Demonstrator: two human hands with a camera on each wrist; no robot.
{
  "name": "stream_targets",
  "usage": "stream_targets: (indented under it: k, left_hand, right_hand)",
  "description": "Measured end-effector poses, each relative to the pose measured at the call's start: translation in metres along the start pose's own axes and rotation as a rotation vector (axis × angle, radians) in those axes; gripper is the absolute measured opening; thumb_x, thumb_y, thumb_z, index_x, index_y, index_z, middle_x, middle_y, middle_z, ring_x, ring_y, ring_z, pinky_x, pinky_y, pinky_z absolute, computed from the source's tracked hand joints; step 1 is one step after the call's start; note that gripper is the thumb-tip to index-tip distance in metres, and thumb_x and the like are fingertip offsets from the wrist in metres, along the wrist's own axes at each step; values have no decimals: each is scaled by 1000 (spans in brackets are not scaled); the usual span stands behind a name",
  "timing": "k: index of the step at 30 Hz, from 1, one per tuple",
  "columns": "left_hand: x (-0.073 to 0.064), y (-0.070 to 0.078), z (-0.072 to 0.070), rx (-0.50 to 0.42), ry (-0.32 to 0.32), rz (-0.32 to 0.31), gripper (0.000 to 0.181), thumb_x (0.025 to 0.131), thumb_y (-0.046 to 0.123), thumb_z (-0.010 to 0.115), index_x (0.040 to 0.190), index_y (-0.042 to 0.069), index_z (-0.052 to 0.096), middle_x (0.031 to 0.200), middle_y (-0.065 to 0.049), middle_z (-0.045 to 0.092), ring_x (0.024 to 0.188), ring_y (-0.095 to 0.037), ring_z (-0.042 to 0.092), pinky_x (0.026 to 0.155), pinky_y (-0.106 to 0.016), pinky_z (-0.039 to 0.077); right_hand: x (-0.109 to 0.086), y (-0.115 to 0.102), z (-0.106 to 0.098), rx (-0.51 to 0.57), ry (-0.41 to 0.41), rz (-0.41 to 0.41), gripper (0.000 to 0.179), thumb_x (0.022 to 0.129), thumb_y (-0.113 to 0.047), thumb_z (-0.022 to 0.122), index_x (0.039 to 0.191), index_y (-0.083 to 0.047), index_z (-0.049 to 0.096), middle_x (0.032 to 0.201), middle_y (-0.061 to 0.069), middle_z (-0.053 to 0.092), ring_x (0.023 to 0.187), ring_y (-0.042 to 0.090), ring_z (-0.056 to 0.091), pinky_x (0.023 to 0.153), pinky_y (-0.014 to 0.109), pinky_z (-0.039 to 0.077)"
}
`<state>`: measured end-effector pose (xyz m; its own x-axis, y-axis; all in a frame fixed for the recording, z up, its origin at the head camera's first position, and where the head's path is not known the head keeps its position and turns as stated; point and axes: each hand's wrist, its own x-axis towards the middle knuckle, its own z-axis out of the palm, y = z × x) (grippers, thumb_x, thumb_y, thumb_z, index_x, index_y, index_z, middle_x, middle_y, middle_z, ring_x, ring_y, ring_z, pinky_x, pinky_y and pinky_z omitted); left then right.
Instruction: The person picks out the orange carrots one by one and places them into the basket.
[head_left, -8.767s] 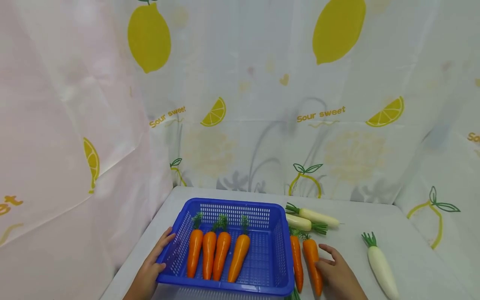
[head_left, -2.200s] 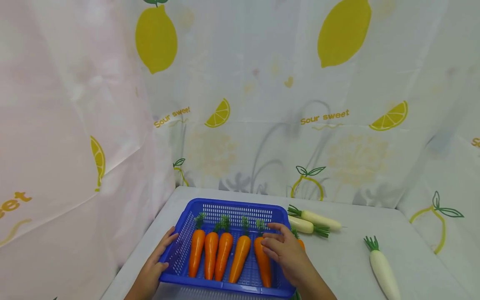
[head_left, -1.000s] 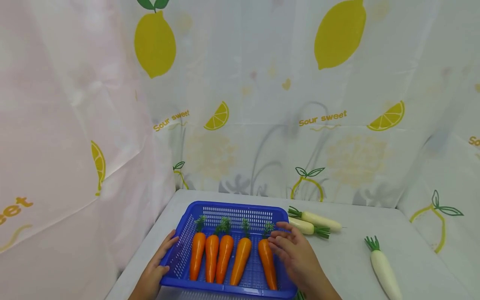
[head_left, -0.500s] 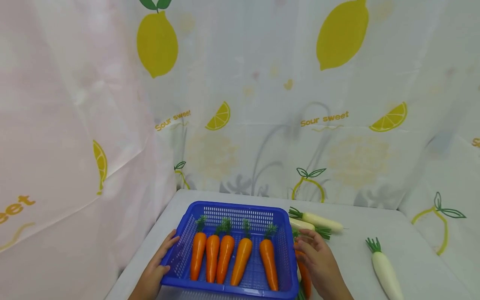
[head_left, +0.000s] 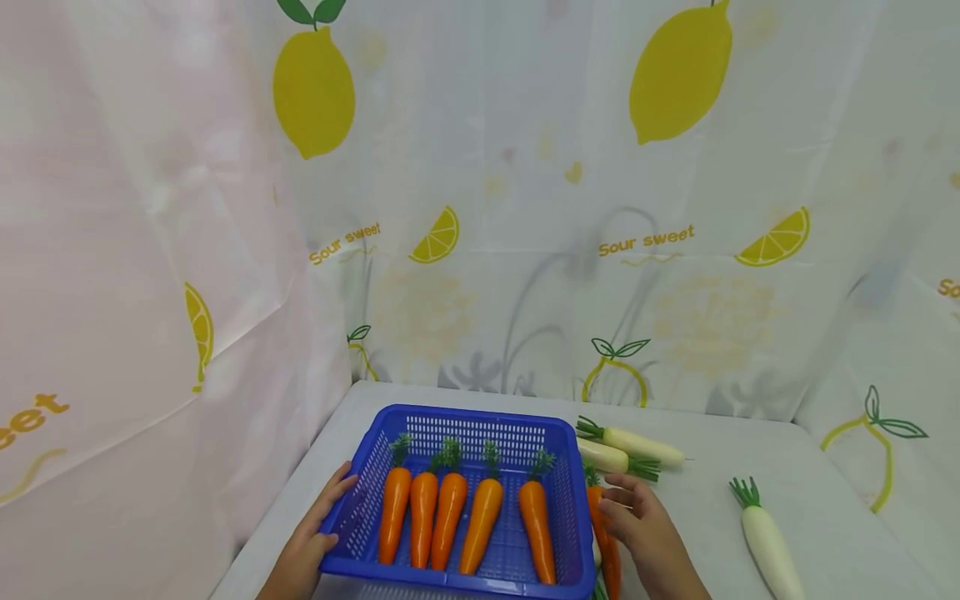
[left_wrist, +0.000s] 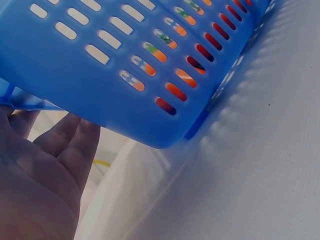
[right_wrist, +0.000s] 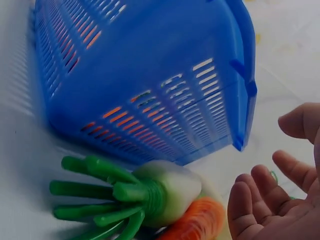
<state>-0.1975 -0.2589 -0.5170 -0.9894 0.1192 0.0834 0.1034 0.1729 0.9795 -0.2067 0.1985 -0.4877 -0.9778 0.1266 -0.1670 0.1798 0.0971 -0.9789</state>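
Note:
A blue plastic basket (head_left: 480,583) holds several orange carrots (head_left: 536,529) side by side, green tops toward the far wall. My left hand (head_left: 303,542) grips its left rim; in the left wrist view the basket's edge (left_wrist: 100,90) hides the fingertips. My right hand (head_left: 648,533) hovers right of the basket, empty, fingers loosely bent, beside a loose carrot (head_left: 609,546) on the table. In the right wrist view, that carrot (right_wrist: 197,220) lies next to a white radish (right_wrist: 172,185) with green stems, against the basket; thumb and fingers stand apart from both.
Two white radishes, one of them the back radish (head_left: 645,446), lie behind the loose carrot. Another radish (head_left: 771,542) lies alone on the white table (head_left: 705,517) at right. A lemon-print curtain (head_left: 480,208) encloses the table's back and sides.
A carrot from the table now lies in the basket at the right; it shifted rightward there before my right hand let go and moved back out beside the other carrot. My left hand stayed.

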Motion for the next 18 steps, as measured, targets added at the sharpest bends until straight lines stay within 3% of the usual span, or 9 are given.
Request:
stream_targets:
  k: [5, 13, 18]
  left_hand:
    - [0, 0, 0, 3, -8, 20, 83, 79, -8, 40, 159, 12, 40, 177, -10, 9, 159, -49, -5, 114, -84, -2]
    - [0, 0, 0, 21, 1, -22, 82, 80, -6, 40, 159, 15, 40, 177, -7, 9, 159, -50, -1, 115, -81, 2]
    - [2, -2, 0, 5, -6, 12, 82, 79, -8, 41, 158, 13, 41, 177, -9, 10, 159, -49, -2, 114, -83, 0]
  right_hand:
    - [2, 4, -3, -123, -9, -12, 50, 103, -23, 61, 145, 0, 50, 138, 24, 59, 122, 32, 61, 93, 47, 59]
    - [13, 14, -8, -398, 36, 55, 60, 95, -31, 71, 143, 0, 53, 137, 28, 59, 123, 46, 60, 90, 55, 58]
    - [21, 21, -12, -460, 0, 83, 63, 93, -27, 73, 144, 3, 51, 139, 35, 55, 123, 54, 58, 90, 61, 56]
